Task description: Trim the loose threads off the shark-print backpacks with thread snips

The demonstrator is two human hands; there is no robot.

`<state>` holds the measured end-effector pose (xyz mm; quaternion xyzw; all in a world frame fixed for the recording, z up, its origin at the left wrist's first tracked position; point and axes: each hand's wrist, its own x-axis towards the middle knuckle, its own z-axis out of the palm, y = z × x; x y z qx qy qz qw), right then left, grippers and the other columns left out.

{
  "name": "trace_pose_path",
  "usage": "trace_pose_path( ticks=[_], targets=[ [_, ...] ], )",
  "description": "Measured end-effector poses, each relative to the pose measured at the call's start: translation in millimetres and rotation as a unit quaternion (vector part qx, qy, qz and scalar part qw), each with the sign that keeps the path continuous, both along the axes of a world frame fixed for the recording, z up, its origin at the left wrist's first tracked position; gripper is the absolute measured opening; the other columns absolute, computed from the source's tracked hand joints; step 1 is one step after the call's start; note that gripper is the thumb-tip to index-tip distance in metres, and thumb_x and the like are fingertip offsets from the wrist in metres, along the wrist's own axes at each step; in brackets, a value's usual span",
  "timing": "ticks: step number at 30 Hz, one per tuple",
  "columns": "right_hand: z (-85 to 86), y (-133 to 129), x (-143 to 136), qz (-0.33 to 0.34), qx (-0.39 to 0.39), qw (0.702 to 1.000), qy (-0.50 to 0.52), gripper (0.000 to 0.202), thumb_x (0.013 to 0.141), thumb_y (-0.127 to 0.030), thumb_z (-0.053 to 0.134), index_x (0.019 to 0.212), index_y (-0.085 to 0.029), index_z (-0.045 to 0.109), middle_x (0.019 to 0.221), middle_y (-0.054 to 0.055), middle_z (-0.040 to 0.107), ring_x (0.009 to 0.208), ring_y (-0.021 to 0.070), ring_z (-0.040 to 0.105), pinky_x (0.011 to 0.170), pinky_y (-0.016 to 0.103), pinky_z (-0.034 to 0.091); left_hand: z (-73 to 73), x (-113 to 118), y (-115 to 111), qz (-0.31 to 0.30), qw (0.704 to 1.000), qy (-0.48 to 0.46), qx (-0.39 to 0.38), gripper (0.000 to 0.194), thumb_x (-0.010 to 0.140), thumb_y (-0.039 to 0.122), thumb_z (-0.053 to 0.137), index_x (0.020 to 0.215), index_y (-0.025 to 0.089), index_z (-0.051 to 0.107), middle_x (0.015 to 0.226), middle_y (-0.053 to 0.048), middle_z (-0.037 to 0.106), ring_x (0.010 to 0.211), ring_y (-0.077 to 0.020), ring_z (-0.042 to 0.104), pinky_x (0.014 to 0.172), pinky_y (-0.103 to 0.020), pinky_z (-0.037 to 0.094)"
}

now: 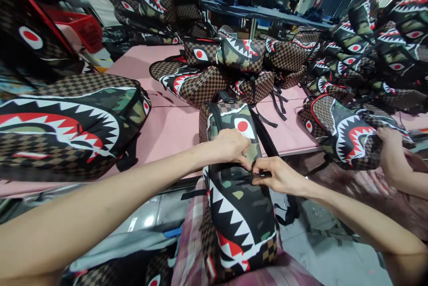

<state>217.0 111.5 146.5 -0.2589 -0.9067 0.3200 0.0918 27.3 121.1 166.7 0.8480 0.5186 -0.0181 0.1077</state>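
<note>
A backpack (pixel 234 205) with a shark-mouth print, camouflage patches and brown checks lies lengthwise across my lap, its top end against the table edge. My left hand (pixel 230 145) rests on its upper part below the red-and-white eye, fingers closed and pinching the bag's material. Close beside it, my right hand (pixel 279 174) is closed in a pinch at the bag's right side. Between its fingers is a small black piece, too small to name. The two hands' fingertips nearly meet. A carry handle (pixel 224 97) and black straps stick out at the bag's far end.
A pink table (pixel 167 132) holds several similar backpacks, one large backpack (pixel 73 125) at left and a group (pixel 230 60) at the back. On the right, another person's hand (pixel 393 152) touches a backpack (pixel 351 134). A red bin (pixel 80 29) stands at far left.
</note>
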Motion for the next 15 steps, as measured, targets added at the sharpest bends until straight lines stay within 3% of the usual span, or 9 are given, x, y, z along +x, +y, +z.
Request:
trace_pose_path(
  ticks=[4,8,11,15],
  targets=[
    [-12.8,-12,-8,-0.039,-0.063,0.994,0.079,0.014,0.078,-0.021,0.06,0.07,-0.016,0.051,0.065,-0.004,0.049,0.059,0.0091,0.043,0.058,0.02,0.033,-7.9,16,-3,0.049,0.997,0.052,0.006,0.04,0.045,0.041,0.083,0.062,0.015,0.057,0.062,-0.006,0.06,0.072,-0.0277,0.059,0.064,-0.034,0.039],
    [-18.5,-16,-17,-0.006,-0.119,0.985,0.124,0.017,0.078,-0.022,0.06,0.067,-0.016,0.048,0.063,-0.005,0.045,0.057,0.008,0.038,0.055,0.02,0.032,-29.3,19,-9,0.06,0.992,0.063,0.093,0.03,0.058,0.032,0.078,0.069,0.011,0.059,0.067,-0.013,0.063,0.08,-0.0316,0.059,0.068,-0.038,0.039],
    [-19.3,-14,-18,-0.006,-0.154,0.978,0.143,0.02,0.078,-0.026,0.06,0.066,-0.017,0.048,0.062,-0.005,0.044,0.056,0.0076,0.038,0.053,0.019,0.032,-36.9,8,-8,0.061,0.989,0.078,0.113,0.029,0.066,0.034,0.072,0.074,0.009,0.061,0.069,-0.014,0.063,0.08,-0.0298,0.058,0.068,-0.037,0.039],
    [-14.2,-5,-8,0.013,-0.094,0.988,0.124,0.02,0.079,-0.034,0.062,0.074,-0.016,0.055,0.07,-0.001,0.053,0.061,0.0096,0.046,0.058,0.02,0.036,-27.0,-20,-25,0.007,0.995,-0.051,0.091,0.026,0.08,0.042,0.056,0.077,0.017,0.063,0.072,-0.005,0.063,0.075,-0.0208,0.057,0.07,-0.034,0.041]
  ],
)
